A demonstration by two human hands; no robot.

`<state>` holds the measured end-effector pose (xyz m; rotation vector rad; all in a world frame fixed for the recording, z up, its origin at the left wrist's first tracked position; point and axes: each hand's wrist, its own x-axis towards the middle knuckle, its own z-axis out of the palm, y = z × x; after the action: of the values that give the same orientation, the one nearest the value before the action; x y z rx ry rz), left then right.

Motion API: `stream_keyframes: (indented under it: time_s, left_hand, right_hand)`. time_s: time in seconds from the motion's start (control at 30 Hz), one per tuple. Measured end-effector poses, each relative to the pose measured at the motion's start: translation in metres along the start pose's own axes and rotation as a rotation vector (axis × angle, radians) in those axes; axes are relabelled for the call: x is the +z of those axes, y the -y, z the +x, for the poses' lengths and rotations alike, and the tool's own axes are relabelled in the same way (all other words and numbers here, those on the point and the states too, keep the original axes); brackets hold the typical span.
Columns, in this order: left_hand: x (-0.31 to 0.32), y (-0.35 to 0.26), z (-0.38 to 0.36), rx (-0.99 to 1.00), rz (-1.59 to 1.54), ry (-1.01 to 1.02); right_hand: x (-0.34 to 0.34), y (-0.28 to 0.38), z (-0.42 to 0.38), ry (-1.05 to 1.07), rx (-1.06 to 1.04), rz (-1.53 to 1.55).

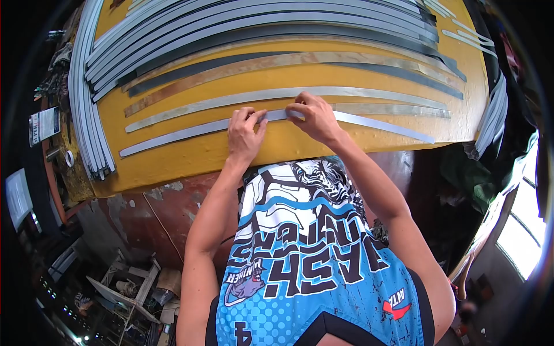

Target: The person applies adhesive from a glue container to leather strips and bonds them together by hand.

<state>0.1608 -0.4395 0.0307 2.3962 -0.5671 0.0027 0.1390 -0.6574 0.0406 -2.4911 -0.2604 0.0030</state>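
Observation:
A long pale strip (190,136) lies across the front of the yellow table (288,144). Both hands are at its middle. My left hand (247,130) is closed, its thumb and fingers pinched at the strip. Just to the right, my right hand (314,117) is also closed, with bent fingers on the same strip. What lies between the fingertips is too small to make out. Behind the hands runs a second whitish strip (231,101), and a dull greyish strip (392,109) shows right of my right hand.
Farther back lie a brownish strip (173,89), dark strips (167,76) and many grey strips (231,26). More strips are bundled along the left edge (86,115) and hang at the right edge (493,115). A wooden rack (135,288) stands low on the left.

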Motion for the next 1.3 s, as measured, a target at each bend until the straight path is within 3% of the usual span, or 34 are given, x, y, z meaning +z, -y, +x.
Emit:
stream_keyframes:
  time_s: [0.83,0.93,1.13,1.3]
  left_hand:
    - [0.009,-0.002,-0.003,0.024,0.104,-0.047]
    - [0.009,-0.001,-0.003,0.021,0.093,-0.044]
    - [0.007,-0.005,0.000,0.050,0.109,-0.036]
    - [0.014,0.001,0.003,0.156,0.006,-0.012]
  right_hand:
    - [-0.003,-0.004,-0.003,0.013,-0.001,0.012]
    - [-0.016,-0.008,-0.008,-0.044,0.057,0.053]
    - [-0.056,-0.036,-0.030,0.085,0.096,0.032]
    - [-0.078,-0.050,-0.043,0.046,0.115,0.006]
